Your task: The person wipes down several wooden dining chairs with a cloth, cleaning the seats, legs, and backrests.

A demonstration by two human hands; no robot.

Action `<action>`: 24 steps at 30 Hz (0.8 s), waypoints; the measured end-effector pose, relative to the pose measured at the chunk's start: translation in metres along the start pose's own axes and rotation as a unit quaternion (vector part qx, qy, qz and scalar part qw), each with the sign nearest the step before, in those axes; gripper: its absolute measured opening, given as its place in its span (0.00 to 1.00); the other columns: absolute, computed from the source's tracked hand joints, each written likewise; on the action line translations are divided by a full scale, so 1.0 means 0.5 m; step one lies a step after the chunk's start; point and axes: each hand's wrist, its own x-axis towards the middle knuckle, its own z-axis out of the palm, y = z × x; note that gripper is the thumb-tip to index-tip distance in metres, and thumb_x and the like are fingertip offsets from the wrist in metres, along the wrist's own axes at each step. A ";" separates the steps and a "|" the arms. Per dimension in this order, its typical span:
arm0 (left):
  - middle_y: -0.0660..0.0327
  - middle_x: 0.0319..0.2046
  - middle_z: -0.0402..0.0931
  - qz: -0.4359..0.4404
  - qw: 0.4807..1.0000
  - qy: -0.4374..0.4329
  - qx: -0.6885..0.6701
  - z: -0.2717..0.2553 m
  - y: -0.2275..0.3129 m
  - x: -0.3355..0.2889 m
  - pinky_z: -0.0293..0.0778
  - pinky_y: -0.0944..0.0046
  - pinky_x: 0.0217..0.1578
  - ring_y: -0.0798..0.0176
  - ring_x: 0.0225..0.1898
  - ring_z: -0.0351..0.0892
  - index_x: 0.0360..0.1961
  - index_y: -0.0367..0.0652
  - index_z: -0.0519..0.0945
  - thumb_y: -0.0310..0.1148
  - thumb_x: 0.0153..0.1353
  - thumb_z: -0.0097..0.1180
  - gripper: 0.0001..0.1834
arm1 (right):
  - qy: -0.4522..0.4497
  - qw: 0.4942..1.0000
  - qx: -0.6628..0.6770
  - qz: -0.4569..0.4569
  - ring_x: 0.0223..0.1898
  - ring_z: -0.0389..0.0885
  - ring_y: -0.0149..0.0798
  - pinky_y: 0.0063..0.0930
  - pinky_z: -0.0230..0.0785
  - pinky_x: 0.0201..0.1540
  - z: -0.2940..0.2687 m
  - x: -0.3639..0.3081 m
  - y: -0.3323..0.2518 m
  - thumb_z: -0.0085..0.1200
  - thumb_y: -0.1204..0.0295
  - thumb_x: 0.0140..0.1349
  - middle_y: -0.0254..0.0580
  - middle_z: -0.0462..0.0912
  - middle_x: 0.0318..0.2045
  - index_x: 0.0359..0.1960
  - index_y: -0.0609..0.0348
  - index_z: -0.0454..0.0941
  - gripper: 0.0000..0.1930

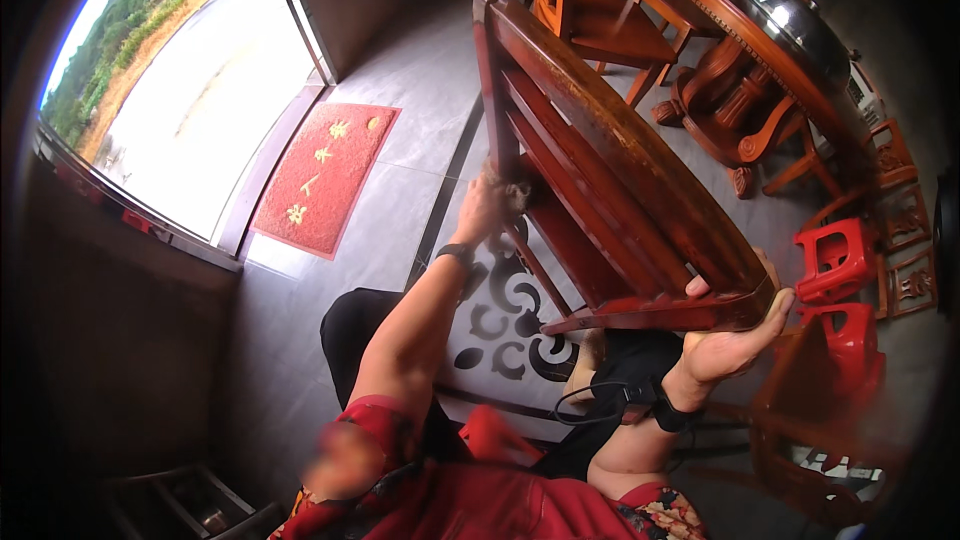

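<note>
A dark reddish-brown wooden chair (pixel 625 130) is tilted in front of me, its slatted back toward me. With my right hand (pixel 730 340) I grip the near right corner of its frame, the thumb on top and the fingers around the edge. My left hand (pixel 482 208) is closed on a small greyish-brown wad (pixel 516 198), pressed against the chair's left post. Whether the wad is cloth or scouring wool cannot be made out. Both wrists wear dark bands, and a black cable loops by the right one.
A red doormat (pixel 325 180) lies by the open doorway at left. Back right stand a carved round table (pixel 735 90) with a shiny dark dome on it, and a wooden chair (pixel 605 25). Red plastic stools (pixel 835 260) are at right. The tiled floor has a black scroll pattern.
</note>
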 end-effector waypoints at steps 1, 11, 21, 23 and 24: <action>0.45 0.47 0.72 0.009 1.000 -0.003 0.011 -0.002 0.043 0.000 0.73 0.46 0.48 0.39 0.49 0.74 0.54 0.41 0.72 0.38 0.63 0.54 0.20 | 0.024 1.000 -0.004 0.017 0.30 0.72 0.39 0.32 0.66 0.39 -0.008 -0.001 0.003 0.19 0.53 0.73 0.43 0.76 0.19 0.24 0.65 0.75 0.34; 0.45 0.47 0.70 -0.036 0.995 0.089 0.030 -0.016 0.203 -0.023 0.72 0.47 0.47 0.38 0.51 0.73 0.54 0.40 0.67 0.39 0.61 0.56 0.23 | -0.062 0.989 -0.055 -0.124 0.31 0.74 0.37 0.30 0.66 0.36 -0.027 0.001 0.022 0.44 0.43 0.65 0.42 0.77 0.23 0.31 0.66 0.75 0.30; 0.43 0.51 0.67 -0.011 0.983 0.142 -0.113 0.099 0.054 -0.056 0.69 0.49 0.54 0.37 0.53 0.69 0.52 0.39 0.73 0.29 0.64 0.49 0.15 | 0.004 0.995 -0.068 -0.067 0.26 0.71 0.33 0.25 0.61 0.28 -0.026 -0.011 0.012 0.50 0.60 0.62 0.43 0.77 0.27 0.35 0.64 0.75 0.16; 0.42 0.52 0.66 -0.070 0.972 0.150 -0.166 0.120 0.061 -0.088 0.68 0.49 0.55 0.36 0.52 0.69 0.50 0.37 0.73 0.27 0.62 0.48 0.15 | 0.023 0.998 -0.032 -0.056 0.26 0.72 0.33 0.24 0.63 0.27 -0.016 -0.011 0.006 0.52 0.63 0.60 0.44 0.79 0.30 0.36 0.64 0.77 0.14; 0.42 0.52 0.66 -0.061 0.976 0.162 -0.132 0.130 0.083 -0.102 0.68 0.49 0.55 0.36 0.52 0.69 0.50 0.37 0.73 0.26 0.62 0.49 0.15 | 0.040 0.997 -0.022 -0.058 0.26 0.72 0.33 0.24 0.63 0.27 -0.011 -0.010 0.006 0.53 0.64 0.59 0.45 0.79 0.31 0.36 0.64 0.77 0.13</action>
